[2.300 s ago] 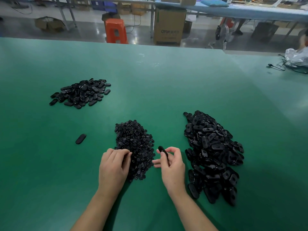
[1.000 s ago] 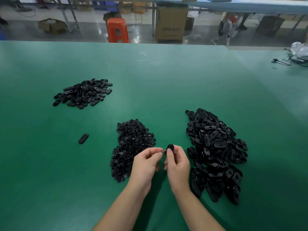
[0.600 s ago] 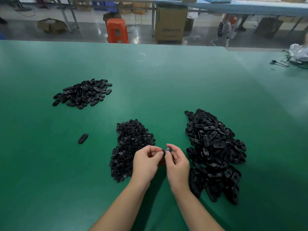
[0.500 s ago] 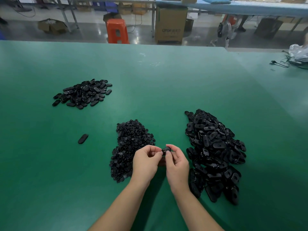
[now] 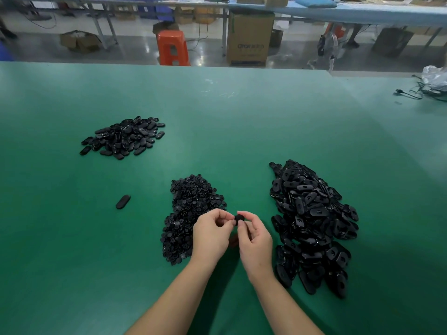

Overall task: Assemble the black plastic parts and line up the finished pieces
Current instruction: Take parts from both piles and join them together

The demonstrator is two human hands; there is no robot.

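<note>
A: How many heaps are on the green table (image 5: 242, 122)?

B: Three. A small far heap (image 5: 124, 137) of closed oval pieces sits at the left, well apart from the rest. A middle heap (image 5: 191, 213) of tiny round pieces lies just left of the hands. A big heap (image 5: 312, 221) of open oval shells, each with a hole, lies at the right. The pieces in each are too many and too tangled to count.

A: Anything lying alone?

B: One single oval piece (image 5: 123, 201), flat on the table between the far heap and the middle heap, touching neither.

A: And the hands?

B: Two. The left hand (image 5: 211, 234) and the right hand (image 5: 255, 240) meet above the table, between the middle heap and the big heap. They hold one black part (image 5: 239, 217) between them. The right hand pinches it with thumb and forefinger, other fingers curled under. The left hand's fingertips are bent in toward it and touch its left side. Whether a second small piece is hidden in the left fingers, I cannot tell.

A: What stands beyond the table?

B: One orange stool (image 5: 173, 47), one tall cardboard box (image 5: 250, 38) beside it, and one open low box (image 5: 79, 41) on the floor further left. At the far right edge of the table lie some black cables (image 5: 425, 93) and a crumpled clear bag (image 5: 435, 77).
</note>
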